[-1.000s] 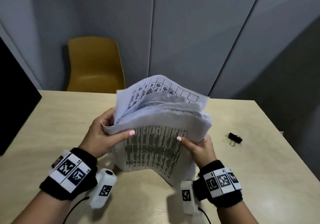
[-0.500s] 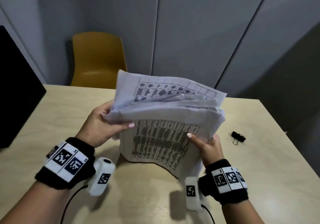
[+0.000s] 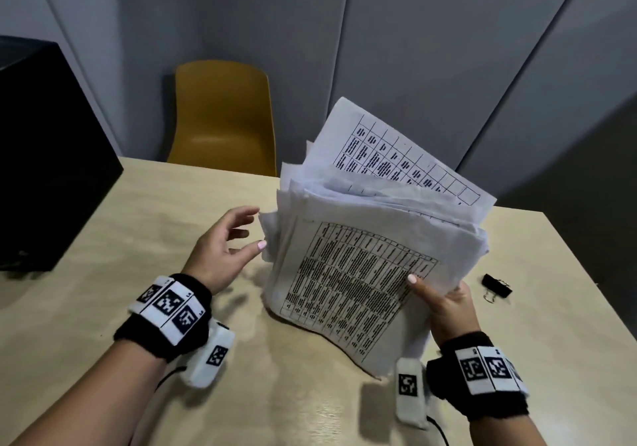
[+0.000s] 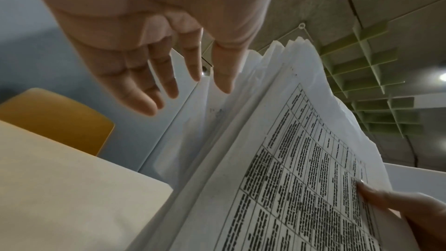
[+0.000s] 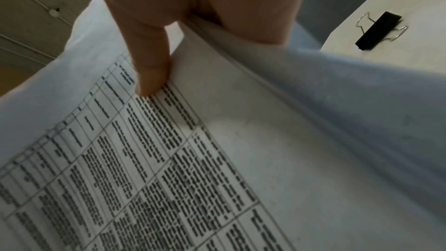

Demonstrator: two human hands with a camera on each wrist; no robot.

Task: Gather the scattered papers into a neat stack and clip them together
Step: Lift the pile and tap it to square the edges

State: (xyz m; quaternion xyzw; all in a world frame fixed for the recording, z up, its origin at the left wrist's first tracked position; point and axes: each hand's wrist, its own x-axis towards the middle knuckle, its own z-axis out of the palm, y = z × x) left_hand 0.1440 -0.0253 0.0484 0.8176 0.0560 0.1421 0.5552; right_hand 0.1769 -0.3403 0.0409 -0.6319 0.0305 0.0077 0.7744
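Right hand [image 3: 448, 311] pinches our papers [image 3: 362, 273] at their right side, standing them on edge mid-table [image 3: 138, 239]; our left hand [image 3: 224, 245] hangs just beside them with fingers spread, grasping nothing. We judge the bundle light but floppy, its sheets fanning unevenly, so we should steady both sides, then tap it square. Near the table's right edge waits the binder clip [image 3: 496, 286].
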